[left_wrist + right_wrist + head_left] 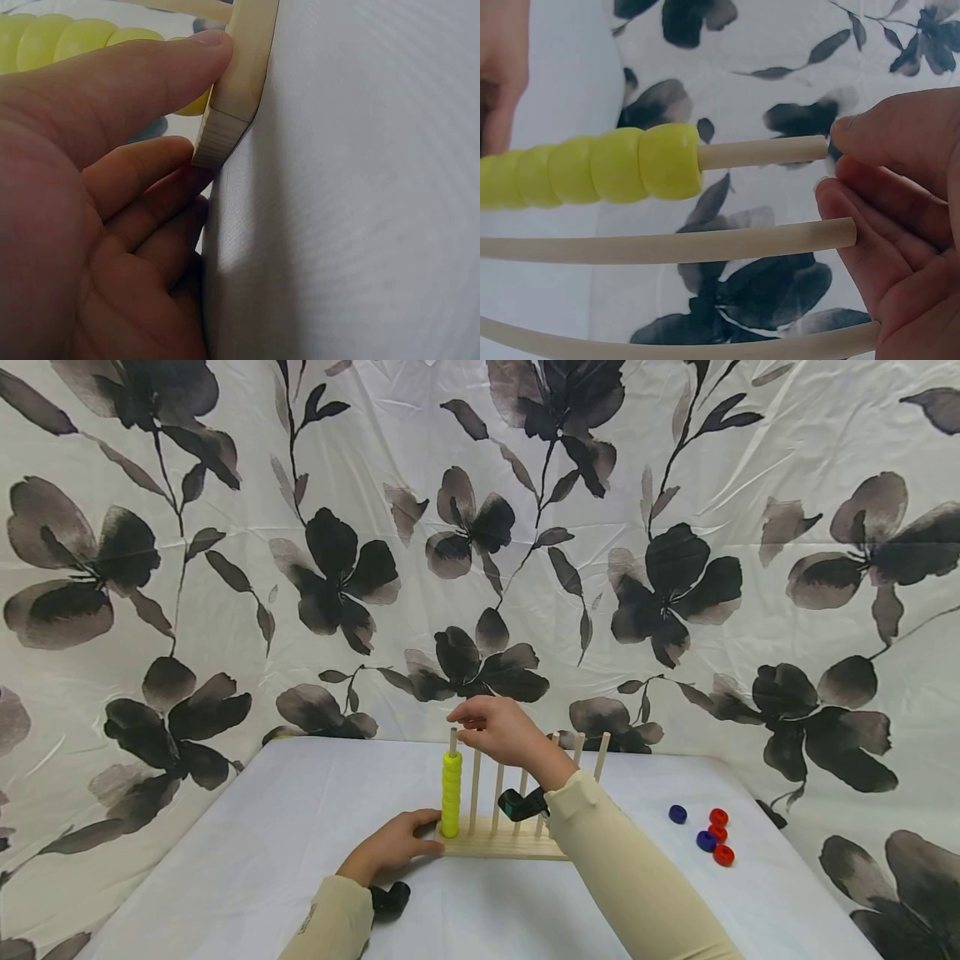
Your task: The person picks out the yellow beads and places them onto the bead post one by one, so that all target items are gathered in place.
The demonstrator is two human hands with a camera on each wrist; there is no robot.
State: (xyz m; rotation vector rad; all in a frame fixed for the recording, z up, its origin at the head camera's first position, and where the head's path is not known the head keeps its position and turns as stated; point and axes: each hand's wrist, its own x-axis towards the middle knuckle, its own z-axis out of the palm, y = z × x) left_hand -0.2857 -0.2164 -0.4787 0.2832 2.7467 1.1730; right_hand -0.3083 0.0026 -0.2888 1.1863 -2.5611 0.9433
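A wooden peg rack stands upright on the table, its flat base (510, 849) carrying a row of pegs. Several yellow beads (451, 793) are stacked on the leftmost peg (765, 152), whose top end sticks out bare above them. My left hand (396, 843) grips the left end of the base, with the thumb on its front edge and fingers at the opposite side. At the top of the beaded peg is my right hand (506, 731), thumb and fingers bent around its tip with no bead between them. The other pegs hold no beads.
To the right of the rack lie loose red beads (723, 856) and blue beads (707, 841) on the white-covered table (300, 810). Behind the table hangs a floral cloth (465, 610). My right forearm (630, 868) crosses in front of the rack's right part.
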